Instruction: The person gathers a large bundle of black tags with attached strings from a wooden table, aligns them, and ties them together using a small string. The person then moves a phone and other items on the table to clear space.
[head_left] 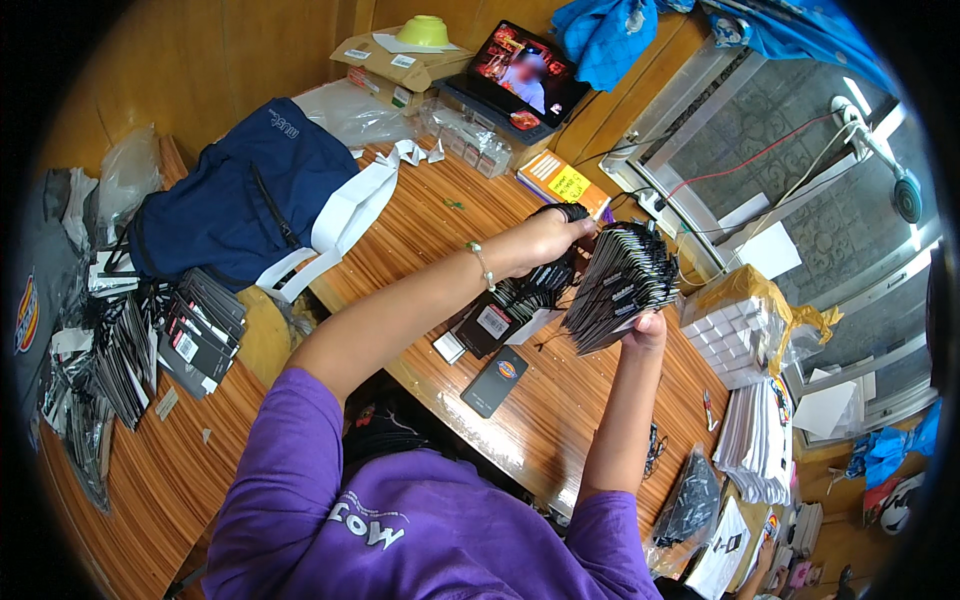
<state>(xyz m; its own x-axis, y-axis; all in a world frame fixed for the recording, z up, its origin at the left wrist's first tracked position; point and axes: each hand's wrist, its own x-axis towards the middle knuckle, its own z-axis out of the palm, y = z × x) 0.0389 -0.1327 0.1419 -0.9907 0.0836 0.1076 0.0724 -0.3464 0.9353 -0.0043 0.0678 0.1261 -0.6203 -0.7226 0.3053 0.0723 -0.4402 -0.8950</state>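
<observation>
A thick fanned stack of black hang tags point(615, 285) is gripped from below by my right hand point(645, 330), held over the table. Closed beside its upper end, my left hand point(552, 242) holds a dark bundle of tag cords point(566, 212); the fingertips are partly hidden. Under my left wrist, more black hang tags point(500, 322) lie in a pile, one with a white barcode label. A single black tag point(495, 381) with a small coloured emblem rests flat near the table's front edge.
A navy backpack point(235, 190) and more tag stacks point(205, 325) lie at left on the wooden table point(520, 440). Behind are a tablet point(528, 75), a cardboard box point(400, 70) and a green bowl point(423, 31). At right stand a box of white packets point(735, 335) and piled white sheets point(755, 440).
</observation>
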